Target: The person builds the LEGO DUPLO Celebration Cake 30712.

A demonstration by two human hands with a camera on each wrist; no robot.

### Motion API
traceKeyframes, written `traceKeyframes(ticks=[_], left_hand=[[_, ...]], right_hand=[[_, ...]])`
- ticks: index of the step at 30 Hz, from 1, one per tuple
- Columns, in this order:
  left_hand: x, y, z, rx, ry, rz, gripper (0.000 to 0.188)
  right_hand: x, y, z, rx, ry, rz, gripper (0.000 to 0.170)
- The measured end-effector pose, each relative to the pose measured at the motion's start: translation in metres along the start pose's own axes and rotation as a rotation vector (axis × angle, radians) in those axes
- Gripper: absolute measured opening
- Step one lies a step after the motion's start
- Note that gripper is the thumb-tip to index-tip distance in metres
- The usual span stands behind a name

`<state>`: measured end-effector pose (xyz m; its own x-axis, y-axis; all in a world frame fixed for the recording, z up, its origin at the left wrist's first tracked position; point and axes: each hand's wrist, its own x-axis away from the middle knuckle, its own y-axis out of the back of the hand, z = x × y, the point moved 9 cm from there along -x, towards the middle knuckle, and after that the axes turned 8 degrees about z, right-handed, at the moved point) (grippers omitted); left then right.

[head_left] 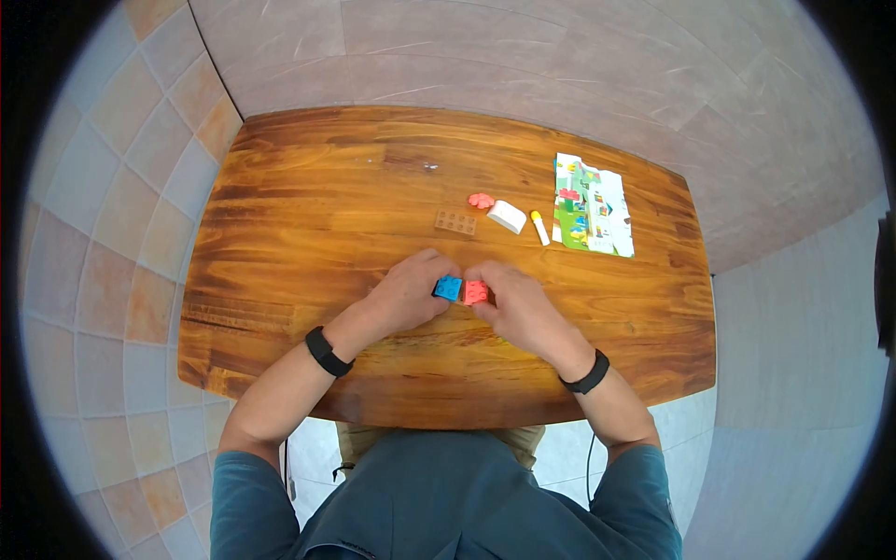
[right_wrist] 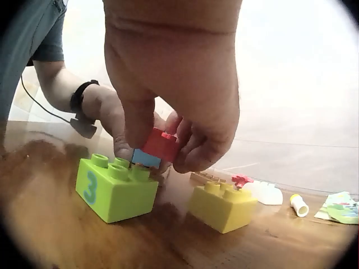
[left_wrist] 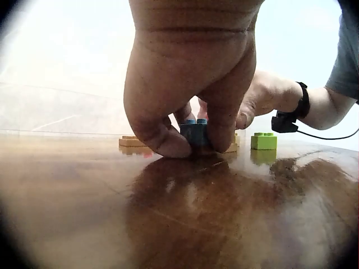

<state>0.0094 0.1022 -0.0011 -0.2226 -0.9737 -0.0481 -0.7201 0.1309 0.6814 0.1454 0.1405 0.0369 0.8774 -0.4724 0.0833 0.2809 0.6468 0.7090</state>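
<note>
My left hand (head_left: 415,289) pinches a blue toy building brick (head_left: 448,287) between thumb and fingers, low at the tabletop in the left wrist view. Beside it, my right hand (head_left: 519,306) holds a red building brick (head_left: 476,292) by its sides. The red brick (right_wrist: 161,144) is tilted and overlaps the blue brick (right_wrist: 146,158) in the right wrist view. Under the right hand's wrist stand a green brick (right_wrist: 118,190) marked with a 3 and a yellow brick (right_wrist: 224,207). From above, the right hand hides both of these.
Beyond the hands lie a brown studded plate (head_left: 455,222), a red flower-shaped piece (head_left: 482,201), a white curved block (head_left: 507,217) and a white tube with a yellow end (head_left: 540,228). A printed leaflet (head_left: 594,207) is at the right. Walls border the wooden table (head_left: 308,196).
</note>
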Motion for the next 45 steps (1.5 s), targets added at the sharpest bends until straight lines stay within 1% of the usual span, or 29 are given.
traceKeyframes(ticks=[2,3,5,9,11,12,15,17,18,20,21,23,24,26,27,29,32,33,35,39,41,45], left_hand=[[0.000,0.000,0.000,-0.002,-0.006,-0.010,0.031],[0.000,0.000,0.001,-0.001,-0.004,-0.012,0.031],[0.001,-0.001,0.002,0.019,0.032,0.007,0.031],[0.001,-0.001,0.001,-0.013,0.015,-0.005,0.032],[0.001,0.000,-0.003,-0.020,0.016,-0.006,0.025],[0.001,0.000,-0.004,-0.019,0.017,-0.008,0.025],[0.003,-0.002,0.001,-0.024,0.043,-0.014,0.027],[0.002,-0.002,0.000,-0.045,0.006,-0.015,0.035],[0.002,-0.001,0.001,-0.046,0.006,-0.016,0.035],[0.004,0.015,-0.002,0.072,0.036,-0.086,0.034],[0.006,0.021,-0.006,0.069,0.036,-0.088,0.034],[0.012,0.039,-0.008,0.130,0.254,-0.078,0.030],[0.013,0.038,-0.006,0.129,0.255,-0.080,0.030],[0.013,0.043,-0.014,0.074,0.082,-0.186,0.036],[0.014,0.040,-0.012,0.072,0.082,-0.188,0.036],[0.013,0.025,-0.018,-0.180,0.023,-0.093,0.044],[0.006,0.012,-0.011,-0.208,0.027,-0.049,0.047],[0.005,0.010,-0.009,-0.205,0.028,-0.047,0.047],[0.002,0.006,0.000,-0.141,0.103,0.025,0.050],[0.001,0.001,0.006,-0.133,0.098,0.045,0.045],[-0.001,-0.007,0.007,-0.126,0.132,0.101,0.046],[-0.003,-0.010,0.011,-0.093,0.110,0.116,0.048]], right_hand=[[-0.005,-0.004,0.004,0.123,0.087,-0.022,0.039],[-0.006,-0.005,0.004,0.123,0.087,-0.019,0.039],[-0.007,-0.005,0.001,0.142,0.012,-0.006,0.038],[-0.011,-0.006,0.002,0.161,0.020,-0.018,0.037],[-0.013,-0.009,0.003,0.192,0.057,-0.044,0.039],[-0.013,-0.011,0.003,0.193,0.059,-0.042,0.039],[-0.013,-0.014,0.004,0.253,0.042,-0.048,0.038],[-0.013,-0.013,0.005,0.239,0.054,-0.059,0.036],[-0.013,-0.013,0.005,0.240,0.055,-0.060,0.036],[-0.014,-0.013,0.004,0.263,0.046,-0.061,0.035],[-0.014,-0.013,0.004,0.263,0.049,-0.062,0.035],[-0.012,-0.012,0.005,0.252,0.065,-0.077,0.033],[-0.011,-0.012,0.005,0.253,0.067,-0.077,0.033],[-0.012,-0.012,0.005,0.249,0.052,-0.065,0.032],[-0.013,-0.012,0.006,0.250,0.055,-0.065,0.032],[-0.014,-0.013,0.005,0.263,0.034,-0.038,0.032],[-0.013,-0.013,0.008,0.295,0.040,-0.040,0.032],[-0.012,-0.012,0.008,0.294,0.038,-0.038,0.032],[-0.012,-0.012,0.009,0.262,0.060,-0.044,0.031],[-0.014,-0.013,0.005,0.284,0.083,-0.053,0.033],[-0.013,-0.013,0.000,0.223,0.058,-0.050,0.036],[-0.013,-0.012,-0.002,0.200,0.017,-0.040,0.040]])
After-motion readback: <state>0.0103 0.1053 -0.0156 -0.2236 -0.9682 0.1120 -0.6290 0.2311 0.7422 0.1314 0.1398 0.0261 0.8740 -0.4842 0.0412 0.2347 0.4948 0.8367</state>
